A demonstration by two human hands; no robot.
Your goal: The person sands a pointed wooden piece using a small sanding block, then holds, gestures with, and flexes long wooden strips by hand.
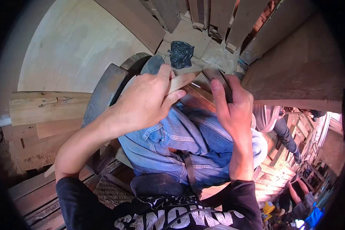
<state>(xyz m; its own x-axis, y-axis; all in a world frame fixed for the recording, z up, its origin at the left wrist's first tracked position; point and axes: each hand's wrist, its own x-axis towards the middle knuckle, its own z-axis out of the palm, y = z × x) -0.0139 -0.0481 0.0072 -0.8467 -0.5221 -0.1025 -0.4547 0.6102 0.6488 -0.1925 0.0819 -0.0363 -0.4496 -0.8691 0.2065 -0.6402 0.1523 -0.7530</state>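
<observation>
My left hand (147, 94) grips a pale, tapered piece of wood (184, 79), thumb along its lower side. The narrow end points right, toward my right hand (235, 103). That hand is closed around a dark, flat block (220, 81), whose exact kind I cannot make out. The wood's tip and the block's upper end lie close together; whether they touch is unclear. Both hands are above my lap, over blue jeans (191, 134). Just beyond the left hand is a grey rounded object (153, 64), partly hidden by it.
A crumpled black plastic bag (181, 54) lies on the floor ahead. Boards (241, 27) stand upright at the far side, and a large pale panel (80, 42) leans at left. At right, another person's leg (285, 136) shows among scattered wood, with someone else lower right.
</observation>
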